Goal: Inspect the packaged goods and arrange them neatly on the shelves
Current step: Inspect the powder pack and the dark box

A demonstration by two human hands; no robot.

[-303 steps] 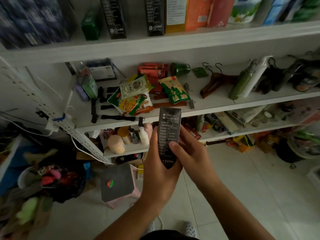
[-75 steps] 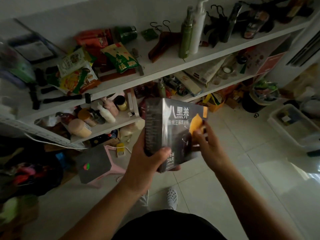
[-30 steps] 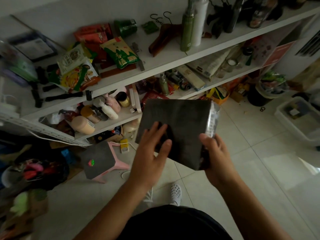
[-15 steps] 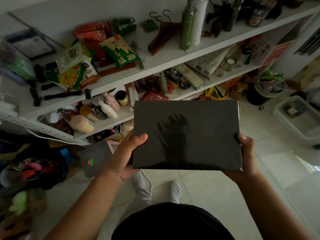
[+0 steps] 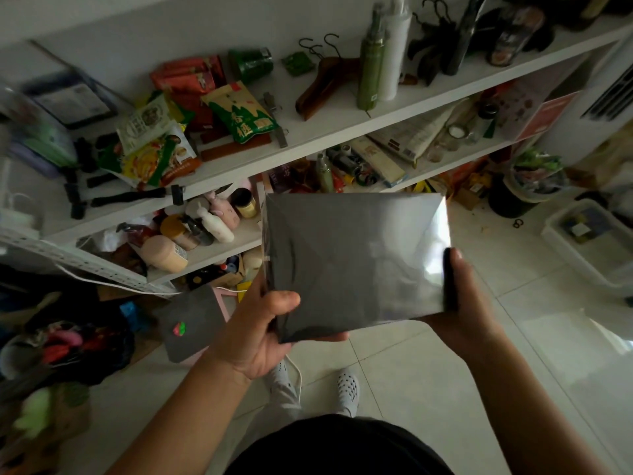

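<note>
A person holds a dark, film-wrapped box (image 5: pixel 352 265) flat-side up in front of white shelves (image 5: pixel 342 121), its glossy wrap catching a bright glare along the edge at 3 o'clock. The left hand (image 5: pixel 260 330) grips the box's 7 o'clock corner, thumb lying over the top face and fingers curled beneath. The right hand (image 5: pixel 459 303) clasps the edge at 3 o'clock, thumb upright against the side and the fingers hidden behind. The box is held clear of the shelving, over the tiled floor (image 5: pixel 428 389). On the shelf at 11 o'clock from the box lies a green-and-yellow snack packet (image 5: pixel 239 113) among other pouches. At 12 o'clock wooden hangers (image 5: pixel 325 77) rest beside a green spray bottle (image 5: pixel 371 60) and a white pump bottle (image 5: pixel 394 46), both upright. A pink stool (image 5: pixel 195 323) stands at 8 o'clock just beside the left hand, and a clear plastic bin (image 5: pixel 589 241) sits on the floor at 3 o'clock.
</note>
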